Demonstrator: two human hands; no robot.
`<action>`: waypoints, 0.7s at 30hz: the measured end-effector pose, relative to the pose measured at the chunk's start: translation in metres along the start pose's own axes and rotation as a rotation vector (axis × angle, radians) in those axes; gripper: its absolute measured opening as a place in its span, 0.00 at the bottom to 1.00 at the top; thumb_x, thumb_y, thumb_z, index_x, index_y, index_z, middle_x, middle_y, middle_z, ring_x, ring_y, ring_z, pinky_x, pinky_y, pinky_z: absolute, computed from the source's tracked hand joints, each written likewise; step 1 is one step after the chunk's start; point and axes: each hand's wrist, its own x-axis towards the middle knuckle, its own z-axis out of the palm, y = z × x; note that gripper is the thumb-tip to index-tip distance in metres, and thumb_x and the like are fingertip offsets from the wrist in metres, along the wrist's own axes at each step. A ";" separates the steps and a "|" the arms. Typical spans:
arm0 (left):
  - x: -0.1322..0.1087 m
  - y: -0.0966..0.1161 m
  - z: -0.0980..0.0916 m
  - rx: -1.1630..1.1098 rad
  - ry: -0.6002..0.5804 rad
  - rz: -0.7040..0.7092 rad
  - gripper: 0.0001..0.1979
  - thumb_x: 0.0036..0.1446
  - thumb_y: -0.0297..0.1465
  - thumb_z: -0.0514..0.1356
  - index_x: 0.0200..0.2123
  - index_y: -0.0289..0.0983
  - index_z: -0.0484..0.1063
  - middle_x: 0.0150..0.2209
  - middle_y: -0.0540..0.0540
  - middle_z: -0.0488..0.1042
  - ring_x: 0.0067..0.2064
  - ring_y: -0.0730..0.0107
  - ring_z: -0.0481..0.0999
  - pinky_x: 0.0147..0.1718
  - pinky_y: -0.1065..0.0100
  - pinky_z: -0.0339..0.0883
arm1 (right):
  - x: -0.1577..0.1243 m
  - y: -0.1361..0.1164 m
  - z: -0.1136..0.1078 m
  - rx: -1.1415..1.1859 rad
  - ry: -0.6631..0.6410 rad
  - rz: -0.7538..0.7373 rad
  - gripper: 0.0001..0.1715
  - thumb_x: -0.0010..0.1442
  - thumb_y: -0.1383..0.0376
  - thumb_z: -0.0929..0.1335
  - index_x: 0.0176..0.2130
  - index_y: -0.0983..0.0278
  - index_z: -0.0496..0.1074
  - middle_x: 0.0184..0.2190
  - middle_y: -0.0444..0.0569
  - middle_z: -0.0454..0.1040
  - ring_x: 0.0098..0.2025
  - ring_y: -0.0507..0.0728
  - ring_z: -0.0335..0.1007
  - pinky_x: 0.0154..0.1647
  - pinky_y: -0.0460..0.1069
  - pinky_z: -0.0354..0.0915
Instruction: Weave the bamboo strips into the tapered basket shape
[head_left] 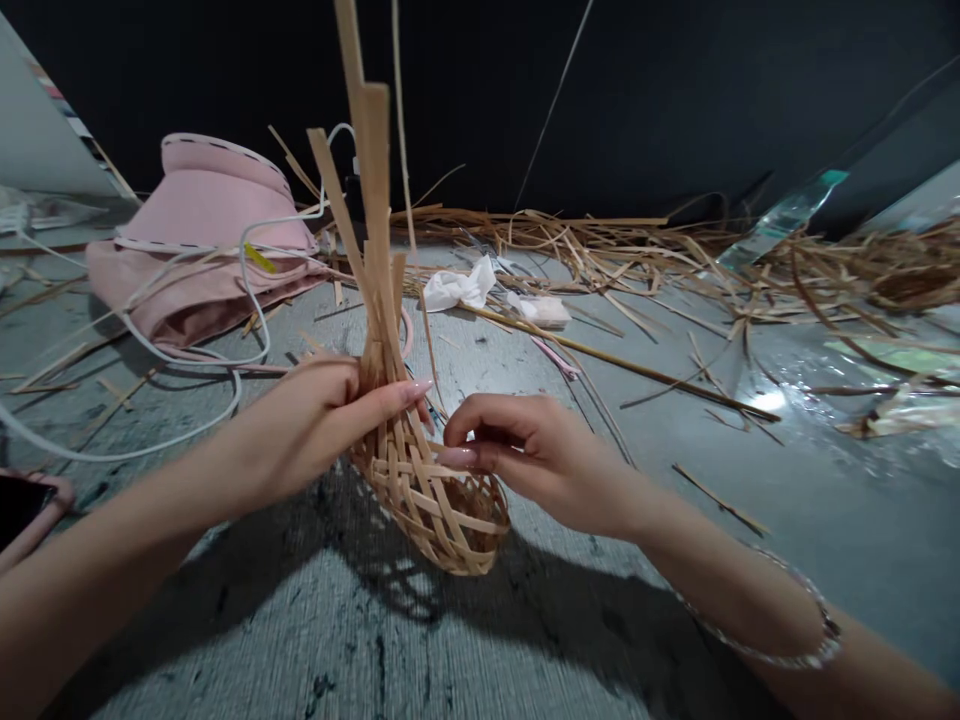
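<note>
Head view: left grip (315,425) clenched on gathered strips (379,300) of woven basket (431,510); right grip (517,450) curled against weave, pinch unclear. Pink bag (202,250), white cable (247,290), loose straw (600,240) litter floor (750,510).

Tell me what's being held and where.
The left hand grips the woven basket around its gathered upright strips; whether the right hand holds it cannot be told.

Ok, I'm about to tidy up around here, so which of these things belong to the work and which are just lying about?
In use: left hand gripping the woven strip basket; right hand beside it; pile of loose strips.
Lying about: pink fabric bag; white cable; crumpled tissue; clear plastic bottle.
</note>
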 end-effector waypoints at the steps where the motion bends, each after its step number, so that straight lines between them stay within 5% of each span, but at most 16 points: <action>1: -0.001 0.000 0.000 0.080 0.031 0.024 0.24 0.57 0.49 0.56 0.18 0.39 0.73 0.19 0.49 0.66 0.27 0.65 0.66 0.30 0.66 0.61 | -0.001 0.000 0.000 -0.027 -0.003 -0.018 0.06 0.61 0.70 0.67 0.31 0.65 0.70 0.27 0.41 0.71 0.28 0.48 0.64 0.30 0.43 0.60; 5: -0.006 0.002 0.002 0.236 0.041 0.091 0.25 0.60 0.51 0.49 0.29 0.40 0.78 0.26 0.47 0.74 0.36 0.58 0.72 0.42 0.62 0.63 | -0.002 -0.001 -0.002 -0.064 -0.050 -0.069 0.06 0.62 0.72 0.68 0.32 0.65 0.70 0.27 0.40 0.71 0.29 0.46 0.64 0.31 0.41 0.60; 10: -0.009 0.003 0.004 0.231 0.045 0.046 0.27 0.57 0.54 0.49 0.28 0.41 0.78 0.34 0.44 0.78 0.43 0.53 0.74 0.46 0.59 0.64 | -0.002 -0.001 -0.006 -0.062 -0.128 -0.080 0.07 0.62 0.75 0.67 0.32 0.66 0.70 0.26 0.39 0.69 0.27 0.45 0.62 0.30 0.39 0.59; 18: -0.015 0.006 0.008 0.152 0.082 0.102 0.22 0.58 0.49 0.53 0.35 0.41 0.80 0.34 0.45 0.79 0.42 0.56 0.74 0.47 0.60 0.65 | -0.001 -0.005 -0.011 0.024 -0.181 -0.032 0.08 0.62 0.74 0.65 0.32 0.66 0.70 0.27 0.41 0.72 0.29 0.47 0.67 0.32 0.41 0.63; 21: -0.017 0.012 0.012 0.028 0.094 0.051 0.20 0.58 0.47 0.55 0.28 0.40 0.79 0.29 0.47 0.78 0.37 0.59 0.74 0.40 0.64 0.68 | 0.000 -0.003 -0.014 -0.006 -0.171 -0.003 0.09 0.61 0.75 0.66 0.31 0.65 0.69 0.24 0.38 0.69 0.25 0.46 0.63 0.28 0.41 0.61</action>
